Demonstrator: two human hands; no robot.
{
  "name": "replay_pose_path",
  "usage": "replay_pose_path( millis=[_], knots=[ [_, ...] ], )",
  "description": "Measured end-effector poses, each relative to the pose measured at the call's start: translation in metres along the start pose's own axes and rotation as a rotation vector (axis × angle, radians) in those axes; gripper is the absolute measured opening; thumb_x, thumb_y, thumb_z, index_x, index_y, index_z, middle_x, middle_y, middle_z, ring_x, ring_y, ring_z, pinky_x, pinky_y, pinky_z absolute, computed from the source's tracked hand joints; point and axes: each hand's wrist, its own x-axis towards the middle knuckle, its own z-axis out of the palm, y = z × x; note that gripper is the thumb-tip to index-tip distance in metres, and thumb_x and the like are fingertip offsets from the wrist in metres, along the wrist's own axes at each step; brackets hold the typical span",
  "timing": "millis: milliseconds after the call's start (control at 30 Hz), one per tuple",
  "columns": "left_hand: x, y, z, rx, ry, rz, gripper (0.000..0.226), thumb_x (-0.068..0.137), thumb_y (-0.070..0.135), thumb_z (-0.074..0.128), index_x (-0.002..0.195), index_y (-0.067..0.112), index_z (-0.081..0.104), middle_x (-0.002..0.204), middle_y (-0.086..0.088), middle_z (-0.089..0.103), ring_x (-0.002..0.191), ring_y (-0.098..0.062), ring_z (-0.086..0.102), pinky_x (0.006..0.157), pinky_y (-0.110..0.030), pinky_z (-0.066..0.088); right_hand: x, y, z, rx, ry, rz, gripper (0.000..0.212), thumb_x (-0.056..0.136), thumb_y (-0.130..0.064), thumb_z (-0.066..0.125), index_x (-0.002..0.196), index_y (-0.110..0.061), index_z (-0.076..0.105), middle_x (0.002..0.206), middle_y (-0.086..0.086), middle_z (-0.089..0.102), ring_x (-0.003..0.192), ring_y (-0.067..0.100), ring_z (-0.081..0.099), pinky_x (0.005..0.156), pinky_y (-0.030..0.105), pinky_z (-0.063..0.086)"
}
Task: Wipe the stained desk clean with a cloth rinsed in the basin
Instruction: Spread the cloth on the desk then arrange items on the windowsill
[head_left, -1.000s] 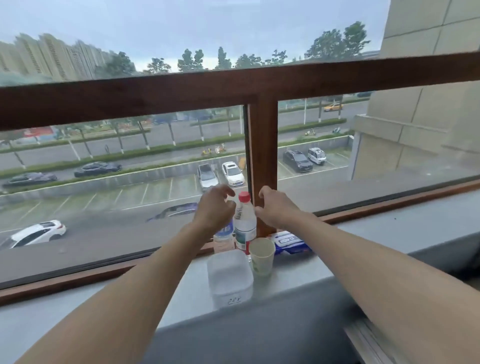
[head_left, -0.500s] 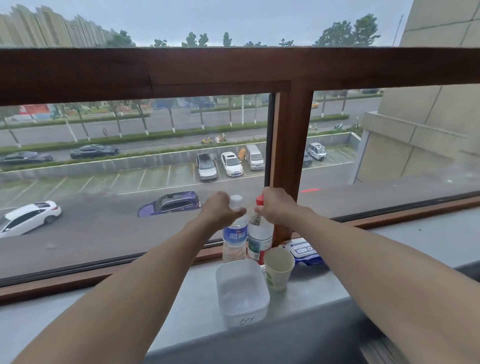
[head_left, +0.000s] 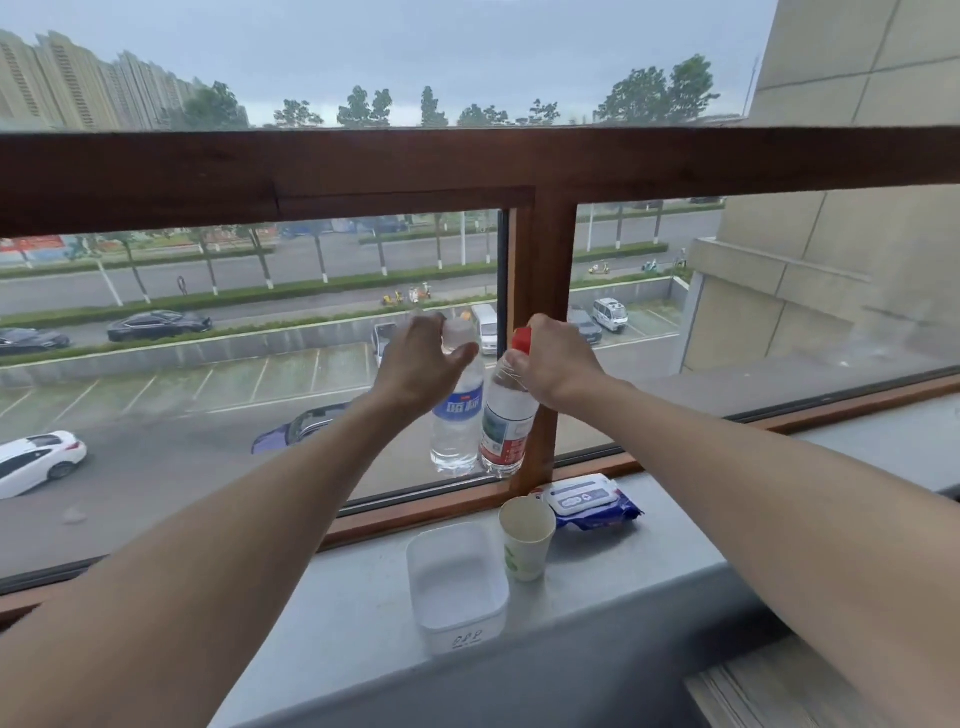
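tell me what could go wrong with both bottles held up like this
The left hand and right hand grip the blue-label bottle and red-capped bottle only near the top; either might slip and drop.
Both hang above the paper cup, which a knock could tip over.

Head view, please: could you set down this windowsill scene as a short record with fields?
Left hand: grips the blue-label bottle by its neck
Right hand: grips the red-capped bottle by its neck
Bottles: side by side, roughly upright, bases apparently clear of the sill
Basin: white tub on the grey sill, near its front edge
Paper cup: upright, just right of the tub
Wipes pack: lying flat behind the cup, by the window frame
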Motion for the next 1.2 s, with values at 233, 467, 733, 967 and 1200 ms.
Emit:
replay_pose_path(
  millis=[233,467,733,967,1200],
  knots=[
    [0.008,0.105,0.017,-0.054,-0.011,0.216,0.027,0.090,0.033,0.069,0.098,0.008,0.062,0.094,-0.007,0.057,0.085,-0.023,0.054,0.070,-0.032,0.038,-0.028,0.050,-0.090,-0.051,0.166,0.121,0.026,0.099,-0.033,0.060,0.114,-0.012,0.056,0.098,0.005,0.055,0.090,0.026,0.054,0.074,0.035,0.040],
    [-0.037,0.237,0.138,-0.252,-0.267,0.346,0.018,0.091,0.025,0.070,0.085,0.011,0.060,0.079,0.001,0.057,0.072,-0.016,0.054,0.061,-0.032,0.044,-0.124,0.181,-0.181,-0.144,0.176,0.346,0.024,0.092,-0.033,0.069,0.090,-0.017,0.051,0.087,0.003,0.052,0.081,0.026,0.054,0.069,0.031,0.040],
    [-0.155,0.401,0.310,-0.350,-0.589,0.455,0.024,0.087,0.029,0.073,0.083,0.009,0.061,0.089,-0.014,0.063,0.083,-0.030,0.059,0.065,-0.031,0.035,-0.286,0.363,-0.244,-0.207,0.168,0.768,0.024,0.092,-0.030,0.066,0.082,-0.012,0.054,0.087,0.007,0.059,0.085,0.032,0.059,0.066,0.032,0.039],
    [-0.273,0.494,0.412,-0.342,-0.816,0.529,0.023,0.089,0.027,0.070,0.085,0.013,0.053,0.089,-0.002,0.050,0.083,-0.022,0.050,0.065,-0.028,0.030,-0.405,0.479,-0.271,-0.266,0.161,1.056,0.020,0.095,-0.033,0.062,0.097,-0.016,0.051,0.105,0.009,0.062,0.087,0.030,0.053,0.070,0.033,0.040],
    [-0.355,0.522,0.469,-0.276,-0.987,0.568,0.032,0.091,0.022,0.069,0.117,0.005,0.060,0.111,-0.007,0.054,0.107,-0.026,0.053,0.078,-0.023,0.030,-0.473,0.547,-0.265,-0.248,0.129,1.190,0.016,0.095,-0.030,0.062,0.097,-0.018,0.053,0.106,0.010,0.064,0.085,0.029,0.052,0.069,0.032,0.041]
  ],
)
